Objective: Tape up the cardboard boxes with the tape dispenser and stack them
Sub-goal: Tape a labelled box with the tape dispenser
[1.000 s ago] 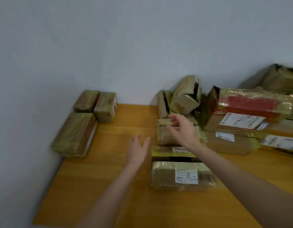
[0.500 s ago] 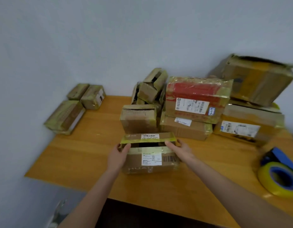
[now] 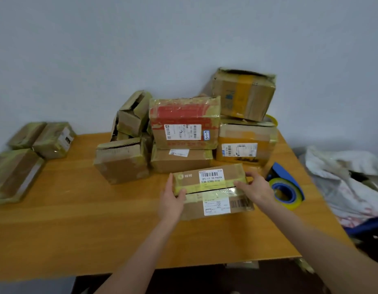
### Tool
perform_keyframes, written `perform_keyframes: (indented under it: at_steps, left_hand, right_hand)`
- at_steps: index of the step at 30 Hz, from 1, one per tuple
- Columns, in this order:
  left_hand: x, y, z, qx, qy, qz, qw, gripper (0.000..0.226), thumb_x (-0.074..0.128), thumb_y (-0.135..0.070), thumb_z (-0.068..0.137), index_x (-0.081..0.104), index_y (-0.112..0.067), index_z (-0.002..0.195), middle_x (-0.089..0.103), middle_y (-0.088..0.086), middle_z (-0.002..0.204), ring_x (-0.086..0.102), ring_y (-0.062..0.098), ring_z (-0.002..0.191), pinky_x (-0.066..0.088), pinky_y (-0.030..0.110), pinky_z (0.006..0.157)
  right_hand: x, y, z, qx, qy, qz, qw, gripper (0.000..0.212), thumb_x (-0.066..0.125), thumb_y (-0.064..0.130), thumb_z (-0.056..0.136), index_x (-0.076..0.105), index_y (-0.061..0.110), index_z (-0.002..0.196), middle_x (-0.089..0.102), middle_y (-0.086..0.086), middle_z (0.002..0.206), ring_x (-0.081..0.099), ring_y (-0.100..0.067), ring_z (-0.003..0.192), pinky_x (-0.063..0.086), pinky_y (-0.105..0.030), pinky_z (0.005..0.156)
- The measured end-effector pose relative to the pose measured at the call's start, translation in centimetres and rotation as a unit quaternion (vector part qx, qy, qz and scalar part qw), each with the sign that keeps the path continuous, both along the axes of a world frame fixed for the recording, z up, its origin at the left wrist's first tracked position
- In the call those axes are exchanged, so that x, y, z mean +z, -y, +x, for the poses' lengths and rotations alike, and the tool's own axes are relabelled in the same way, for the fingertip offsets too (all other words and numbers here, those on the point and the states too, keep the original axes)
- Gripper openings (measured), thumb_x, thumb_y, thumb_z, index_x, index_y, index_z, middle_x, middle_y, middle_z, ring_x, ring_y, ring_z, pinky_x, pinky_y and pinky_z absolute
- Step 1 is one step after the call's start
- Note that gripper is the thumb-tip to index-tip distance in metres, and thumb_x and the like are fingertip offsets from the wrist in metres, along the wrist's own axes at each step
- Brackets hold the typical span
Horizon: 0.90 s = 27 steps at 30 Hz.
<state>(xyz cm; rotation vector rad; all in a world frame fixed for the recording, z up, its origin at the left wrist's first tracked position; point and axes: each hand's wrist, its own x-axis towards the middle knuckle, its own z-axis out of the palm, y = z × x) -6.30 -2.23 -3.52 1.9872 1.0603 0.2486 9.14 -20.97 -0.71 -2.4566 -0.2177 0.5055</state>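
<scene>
A flat cardboard box (image 3: 212, 192) with white labels lies on the wooden table (image 3: 77, 219), its two top flaps meeting along a dark seam. My left hand (image 3: 172, 198) grips its left end, thumb on top. On the right end my right hand (image 3: 256, 188) holds it with fingers over the flap. A blue tape dispenser with a yellow roll (image 3: 286, 189) sits just right of my right hand.
Several worn boxes are piled behind: a red-topped one (image 3: 185, 122), an open one (image 3: 122, 160), an orange-taped pair at right (image 3: 245, 143). Three taped boxes (image 3: 16, 172) lie stacked at far left. Crumpled plastic and cloth (image 3: 349, 181) lie beyond the table's right edge.
My right hand left the small open box, and both hands took the flat box by its ends. Its gaping flaps have closed together. The view swung right, showing the dispenser.
</scene>
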Motion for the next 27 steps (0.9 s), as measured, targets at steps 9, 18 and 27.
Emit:
perform_keyframes:
  at_steps: [9, 18, 27]
  left_hand:
    - [-1.4, 3.7, 5.6, -0.057, -0.085, 0.032, 0.994, 0.053, 0.055, -0.035, 0.094, 0.035, -0.040, 0.143, 0.050, 0.005, 0.129, 0.048, 0.026, 0.124, 0.045, 0.043, 0.102]
    - [-1.0, 7.1, 6.8, 0.043, -0.062, 0.103, 0.992, 0.035, 0.062, -0.027, 0.092, 0.063, -0.025, 0.127, 0.062, 0.001, 0.116, 0.061, 0.020, 0.097, 0.049, 0.029, 0.075]
    - [-1.3, 9.1, 7.3, -0.134, -0.144, 0.269, 0.943, 0.053, 0.026, -0.048, 0.098, 0.027, -0.027, 0.147, 0.012, -0.004, 0.157, 0.012, 0.024, 0.147, 0.022, 0.044, 0.117]
  right_hand:
    - [-1.7, 4.9, 5.5, 0.106, 0.092, -0.142, 0.980, 0.061, 0.049, 0.055, 0.093, 0.028, 0.027, 0.142, 0.067, 0.000, 0.088, 0.065, -0.022, 0.072, 0.054, -0.033, 0.057]
    - [-1.4, 6.8, 9.1, 0.316, 0.157, -0.206, 0.913, 0.050, 0.039, 0.054, 0.098, 0.031, 0.037, 0.144, 0.056, 0.004, 0.079, 0.053, -0.018, 0.067, 0.029, -0.025, 0.044]
    - [-2.0, 6.7, 10.5, 0.329, 0.114, -0.179, 0.920, 0.043, 0.043, 0.052, 0.098, 0.035, 0.034, 0.136, 0.066, 0.001, 0.096, 0.063, -0.022, 0.082, 0.047, -0.030, 0.061]
